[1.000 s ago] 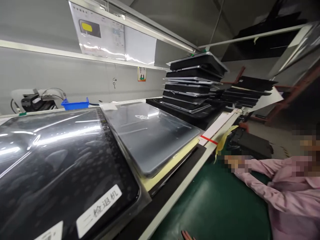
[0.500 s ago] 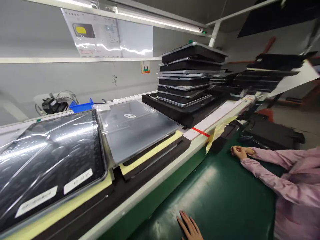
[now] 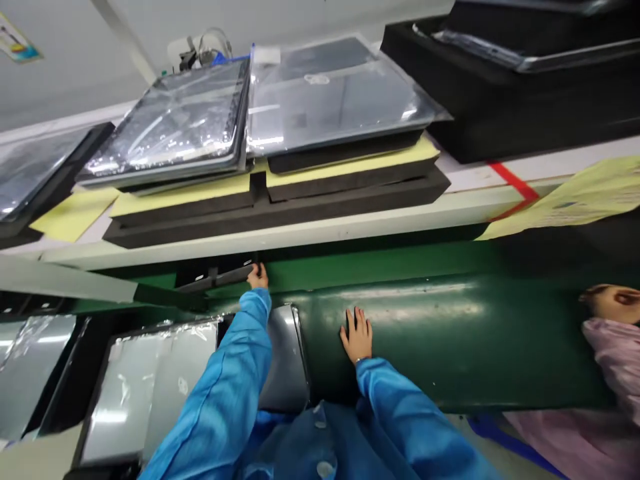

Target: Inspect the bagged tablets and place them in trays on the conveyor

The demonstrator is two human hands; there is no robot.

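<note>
My left hand [image 3: 258,276], in a blue sleeve, is closed on the end of a flat black strip [image 3: 215,277] lying at the far side of the green bench mat [image 3: 425,307]. My right hand [image 3: 357,335] rests flat on that mat, fingers spread, touching nothing else. Beyond the hands, two film-wrapped laptops [image 3: 170,123] [image 3: 335,93] lie on black foam trays [image 3: 275,210] with yellow sheets. A silver panel [image 3: 286,360] lies under my left forearm's side.
Film-covered panels [image 3: 150,393] lie on the near left. A co-worker's hand [image 3: 613,303] and pink sleeve [image 3: 615,353] are at the right edge. A yellow sheet [image 3: 570,200], red tape [image 3: 515,181] and a large black tray [image 3: 510,87] lie at the upper right.
The view has swung down and left, turning the scene. Both my blue sleeves now show, and my left hand has come to the black strip. My right hand remains on the mat.
</note>
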